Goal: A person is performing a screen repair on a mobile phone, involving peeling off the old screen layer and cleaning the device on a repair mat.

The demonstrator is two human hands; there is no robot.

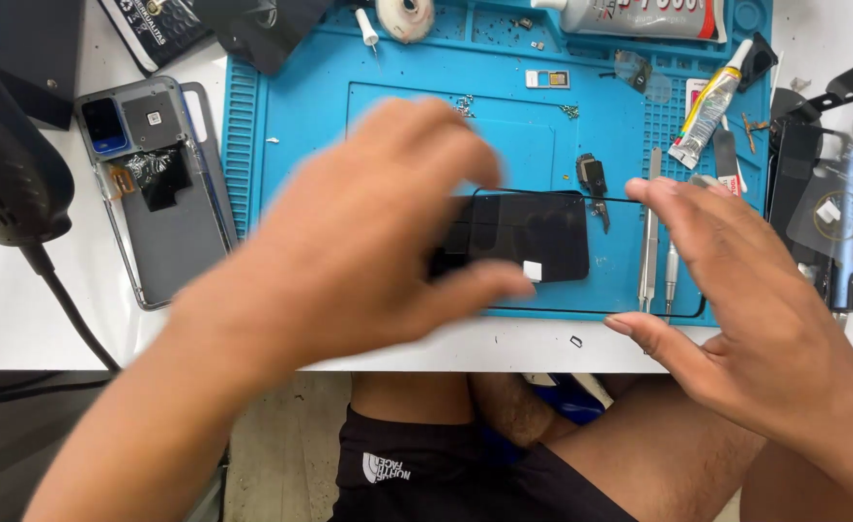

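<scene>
A black screen panel [533,237] lies flat on a blue repair mat [301,116], inside a thin black outline that runs on to the right. My left hand [368,242] is blurred and spread over the panel's left end. Its thumb lies along the panel's lower edge by a small white sticker [533,271], and it hides the left part of the panel. My right hand [736,290] is at the outline's right end, with fingers apart, palm facing left and nothing in it.
Metal tweezers and a thin tool [650,242] lie just left of my right hand. An opened grey phone body [160,193] rests left of the mat. Glue tubes [707,106] and small screws sit at the mat's back. A black cable [69,309] crosses the left.
</scene>
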